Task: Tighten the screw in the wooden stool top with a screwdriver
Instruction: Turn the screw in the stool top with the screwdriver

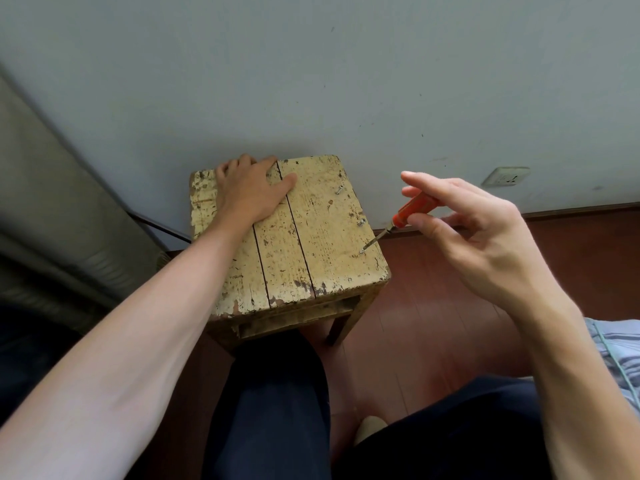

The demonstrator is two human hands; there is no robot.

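A worn wooden stool top (pixel 322 237) with peeling cream paint stands in front of me against the wall. My left hand (pixel 247 187) rests on its far left part, fingers curled over the back edge. My right hand (pixel 474 230) pinches the orange handle of a screwdriver (pixel 410 211) between thumb and fingers. The tool's metal tip sits on a screw (pixel 362 251) near the top's right edge. Two more screws (pixel 362 222) (pixel 339 190) stick up farther back along the same edge.
A grey wall rises right behind the stool, with a wall socket (pixel 507 176) low on the right. Red-brown floor (pixel 433 306) lies to the right. My dark-trousered knees (pixel 277 410) are under the stool's front. A grey cushioned surface (pixel 52 220) is at left.
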